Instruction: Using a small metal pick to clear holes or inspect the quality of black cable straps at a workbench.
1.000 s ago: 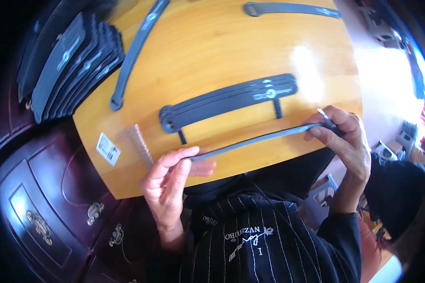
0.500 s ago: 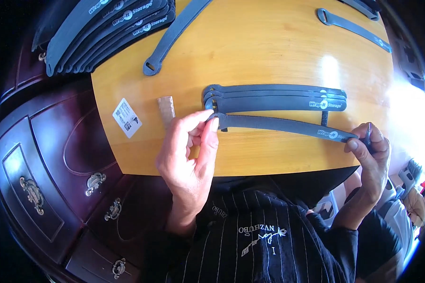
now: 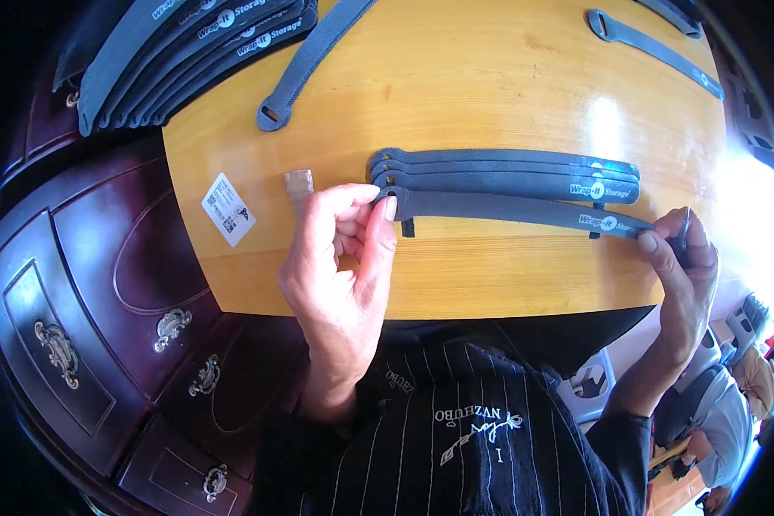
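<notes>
Stretched between my two hands is a dark grey cable strap (image 3: 507,209) with a slotted round end and white print. My left hand (image 3: 340,249) pinches the slotted end between thumb and fingertip. At the other end my right hand (image 3: 684,267) grips the strap, and a dark piece shows among its fingers. Just beyond it, a small stack of matching straps (image 3: 507,175) lies on the wooden table, slots to the left. The held strap overlaps the stack's near edge on the left. Short black strips (image 3: 408,227) poke out under the straps.
Several straps (image 3: 206,52) are piled at the far left. Single straps lie at the far middle (image 3: 305,69) and far right (image 3: 658,53). A white label (image 3: 229,209) and a brown strip (image 3: 299,185) lie left of my left hand. Dark drawers (image 3: 129,258) flank the table (image 3: 490,284).
The held strap has moved away from me, closer to the stack, and its slotted end now meets the stack's near edge. Both hands still grip it.
</notes>
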### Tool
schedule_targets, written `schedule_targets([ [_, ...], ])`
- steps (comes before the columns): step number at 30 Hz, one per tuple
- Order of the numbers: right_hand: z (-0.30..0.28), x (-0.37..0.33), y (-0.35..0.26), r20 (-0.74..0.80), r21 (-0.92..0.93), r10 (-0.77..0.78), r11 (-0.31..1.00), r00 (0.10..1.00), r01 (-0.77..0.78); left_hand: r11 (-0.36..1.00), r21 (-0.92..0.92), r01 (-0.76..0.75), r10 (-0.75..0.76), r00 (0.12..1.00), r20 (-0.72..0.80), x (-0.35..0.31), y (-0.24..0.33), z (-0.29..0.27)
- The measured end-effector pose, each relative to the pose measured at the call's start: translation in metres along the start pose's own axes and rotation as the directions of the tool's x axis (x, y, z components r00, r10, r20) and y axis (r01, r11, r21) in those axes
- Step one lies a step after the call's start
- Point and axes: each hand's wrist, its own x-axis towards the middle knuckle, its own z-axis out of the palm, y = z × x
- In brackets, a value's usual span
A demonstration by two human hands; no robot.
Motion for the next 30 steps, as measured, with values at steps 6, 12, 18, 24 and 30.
schedule_targets([
  [6, 0.002, 0.000, 0.003, -0.033, -0.006, -0.004, 1.000, 0.999, 0.003, 0.999, -0.018, -0.039, 0.039, 0.999, -0.002, 0.001, -0.003, 0.002],
  [12, 0.003, 0.003, 0.003, -0.016, 0.019, -0.011, 1.000, 1.000, 0.011, 1.000, -0.009, -0.010, 0.011, 1.000, 0.007, 0.001, -0.002, 0.002],
  [18, 0.000, 0.002, -0.004, -0.028, -0.032, 0.006, 0.999, 1.000, -0.007, 0.999, -0.033, 0.025, -0.024, 0.999, 0.031, 0.001, 0.001, 0.006],
  [24, 0.007, 0.008, -0.006, 0.059, 0.022, 0.081, 0.996, 0.995, -0.082, 0.997, 0.062, 0.048, -0.048, 0.999, 0.000, 0.001, 0.007, 0.002],
  [30, 0.007, 0.009, -0.001, 0.046, -0.073, 0.044, 0.996, 0.998, -0.041, 0.995, 0.029, 0.099, -0.100, 0.994, 0.048, 0.002, 0.002, 0.002],
])
